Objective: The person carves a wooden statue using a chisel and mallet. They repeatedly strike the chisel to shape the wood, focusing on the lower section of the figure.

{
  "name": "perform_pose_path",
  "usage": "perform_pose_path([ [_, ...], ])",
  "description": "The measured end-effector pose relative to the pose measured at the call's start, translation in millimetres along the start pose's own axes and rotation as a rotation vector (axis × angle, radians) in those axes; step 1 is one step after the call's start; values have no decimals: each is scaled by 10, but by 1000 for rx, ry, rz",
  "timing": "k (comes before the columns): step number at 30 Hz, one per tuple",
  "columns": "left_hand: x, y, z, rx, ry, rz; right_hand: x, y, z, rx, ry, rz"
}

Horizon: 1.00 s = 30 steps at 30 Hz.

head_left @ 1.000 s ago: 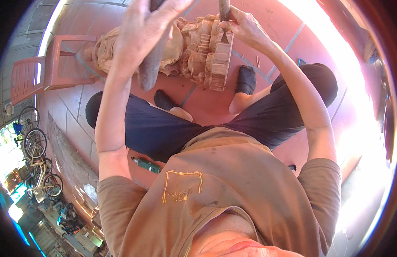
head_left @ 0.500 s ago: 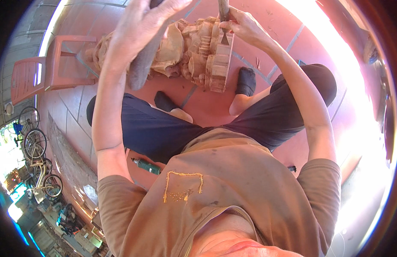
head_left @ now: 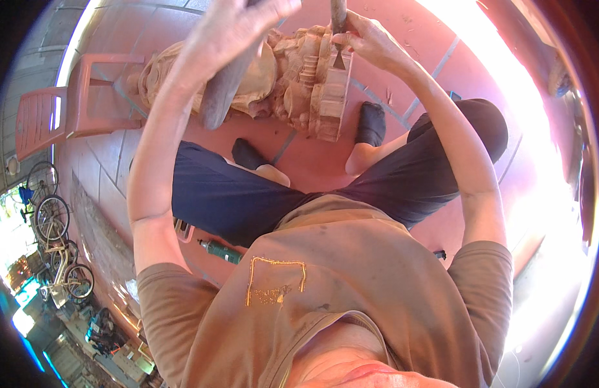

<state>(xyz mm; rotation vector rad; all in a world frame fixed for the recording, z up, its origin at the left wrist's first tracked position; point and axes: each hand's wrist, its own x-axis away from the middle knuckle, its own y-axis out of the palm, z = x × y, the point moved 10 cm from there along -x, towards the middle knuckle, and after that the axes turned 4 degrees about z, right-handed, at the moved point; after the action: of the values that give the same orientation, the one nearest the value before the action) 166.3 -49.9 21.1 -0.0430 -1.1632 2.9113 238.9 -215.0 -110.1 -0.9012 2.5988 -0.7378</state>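
Observation:
A carved wooden sculpture [head_left: 299,77] lies on its side on the floor, between and beyond my feet. My right hand [head_left: 375,44] is closed around a chisel [head_left: 338,18], held near upright, its flared blade pointing down at the flat base of the carving. Whether the edge bites into the wood is too small to tell. Raised at the upper left, my left hand [head_left: 238,29] grips a thick wooden mallet [head_left: 224,96], which hangs slanting over the carving's middle and hides part of it. The mallet and the chisel are apart.
A reddish plastic chair [head_left: 86,97] stands at the left. By my left thigh lies a green power tool [head_left: 220,251]. Bicycles [head_left: 54,220] and cluttered gear line the far left. Wood chips are scattered on the tiled floor [head_left: 403,84] to the right.
My left hand and the mallet have shifted slightly to the right, while my left elbow has swung outward. The right hand and the chisel stay nearly where they were.

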Motion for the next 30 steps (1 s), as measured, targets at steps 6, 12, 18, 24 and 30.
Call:
perform_pose_path([
  [6,119,160,-36,42,87,-52,-35,-49,214,-153,-5,70],
  [12,149,-119,295,108,139,-41,-63,-187,-14,-248,13,106],
  [18,176,-126,246,78,70,-41,-59,-54,-75,-269,57,37],
  [24,164,-126,199,25,45,-50,-55,24,-187,-347,48,9],
  [30,170,-104,242,136,60,-57,-79,20,-141,-346,57,-17],
])
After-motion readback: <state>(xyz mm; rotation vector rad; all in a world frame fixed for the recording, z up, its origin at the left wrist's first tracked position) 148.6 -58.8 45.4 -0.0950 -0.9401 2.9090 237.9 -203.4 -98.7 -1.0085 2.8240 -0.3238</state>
